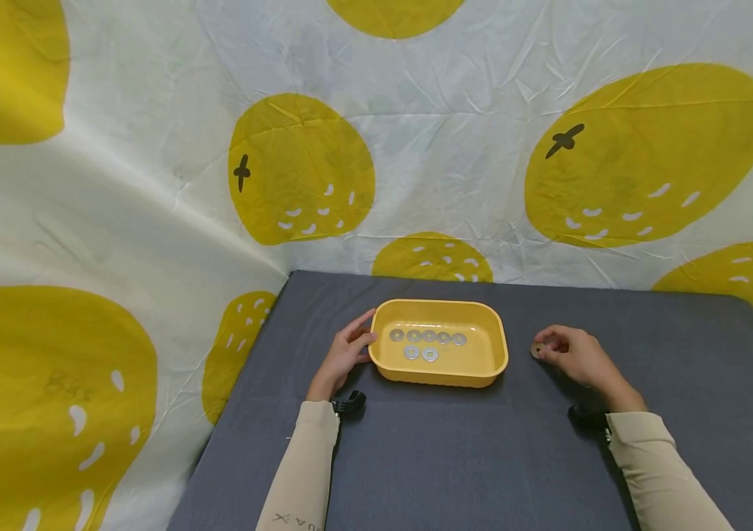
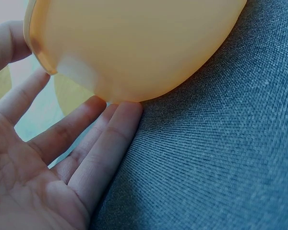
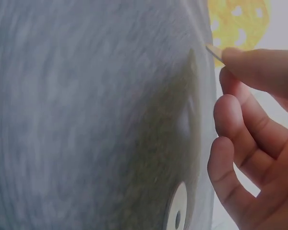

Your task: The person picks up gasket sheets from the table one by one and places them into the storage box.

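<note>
A shallow yellow tray (image 1: 439,375) rests on the dark cloth, with several flat metal washers (image 1: 429,355) lying in two rows on its floor. At its left end, my left hand (image 1: 344,352) holds the rim. In the left wrist view the thumb (image 2: 12,45) bends over the tray's edge and the other fingers touch the outer wall. To the right of the tray, my right hand (image 1: 575,355) pinches a washer (image 1: 537,350) between thumb and fingertips. The right wrist view shows this washer (image 3: 214,52) edge-on; another washer (image 3: 177,208) lies on the cloth below the fingers.
Dark grey cloth (image 1: 442,457) covers the table. A white curtain with yellow fruit prints (image 1: 442,169) hangs behind it and along the left side. Dark straps (image 1: 349,403) are worn at both wrists.
</note>
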Motion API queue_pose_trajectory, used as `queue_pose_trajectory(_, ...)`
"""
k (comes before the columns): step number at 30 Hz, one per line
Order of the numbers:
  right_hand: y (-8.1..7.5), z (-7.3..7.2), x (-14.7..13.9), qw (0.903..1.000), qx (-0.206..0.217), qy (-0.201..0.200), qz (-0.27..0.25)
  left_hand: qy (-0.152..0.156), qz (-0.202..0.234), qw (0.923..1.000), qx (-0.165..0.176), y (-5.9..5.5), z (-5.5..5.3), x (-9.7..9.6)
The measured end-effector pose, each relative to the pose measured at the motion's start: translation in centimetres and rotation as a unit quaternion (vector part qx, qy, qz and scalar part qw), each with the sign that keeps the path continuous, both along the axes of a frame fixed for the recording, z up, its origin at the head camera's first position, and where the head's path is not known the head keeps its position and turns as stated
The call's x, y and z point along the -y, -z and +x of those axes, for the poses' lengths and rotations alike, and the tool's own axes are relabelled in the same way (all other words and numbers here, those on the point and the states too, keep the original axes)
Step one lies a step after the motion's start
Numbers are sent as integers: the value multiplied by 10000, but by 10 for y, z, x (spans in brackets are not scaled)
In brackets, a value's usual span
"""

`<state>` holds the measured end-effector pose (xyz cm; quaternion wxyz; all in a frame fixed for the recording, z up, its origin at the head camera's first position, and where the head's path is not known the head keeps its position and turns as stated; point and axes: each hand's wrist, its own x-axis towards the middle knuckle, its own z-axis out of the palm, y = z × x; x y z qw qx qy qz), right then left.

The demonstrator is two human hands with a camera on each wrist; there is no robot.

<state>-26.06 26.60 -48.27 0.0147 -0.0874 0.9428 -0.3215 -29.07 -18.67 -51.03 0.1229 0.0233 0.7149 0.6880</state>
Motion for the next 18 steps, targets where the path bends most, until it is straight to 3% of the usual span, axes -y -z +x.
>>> queue_pose_trajectory(9, -11, 1, 9, 9951, -116, 364, -913, 23, -1, 10000, -29, 0, 1, 0)
queue_pose_trajectory(18, -27, 6, 25, 9905, -70, 468, -1289, 53, -36, 10000, -60, -1, 1, 0)
